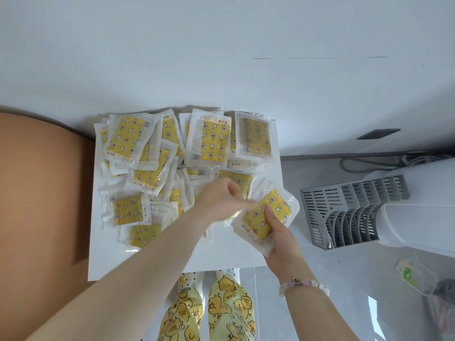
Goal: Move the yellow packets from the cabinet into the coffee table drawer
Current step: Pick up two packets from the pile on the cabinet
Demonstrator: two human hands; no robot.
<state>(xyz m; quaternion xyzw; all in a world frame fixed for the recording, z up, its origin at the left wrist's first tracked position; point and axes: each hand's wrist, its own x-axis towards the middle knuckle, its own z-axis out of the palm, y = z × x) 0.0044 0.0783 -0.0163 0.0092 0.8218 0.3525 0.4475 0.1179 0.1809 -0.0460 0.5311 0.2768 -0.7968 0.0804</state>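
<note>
Yellow star-printed packets in clear plastic wrappers (147, 166) lie heaped over the far and left parts of a white flat surface (160, 262). At its right edge the right hand (280, 244) pinches a small stack (264, 217) of them, thumb on top. The left hand (220, 201) is blurred beside it, and its grip cannot be told.

Left hand (221, 200): fingertips smeared by motion blur, grip unreadable.
Right hand (283, 244): thumb lies on the held packets (268, 215), fingers hidden behind them.
Pile of packets (152, 168): lower layers covered by upper ones, print too small to read.
Grey rack (344, 212): right end hidden behind the white appliance (423, 217), which is cut by the right edge.
Clear box (416, 276): blurred, contents unclear.
</note>
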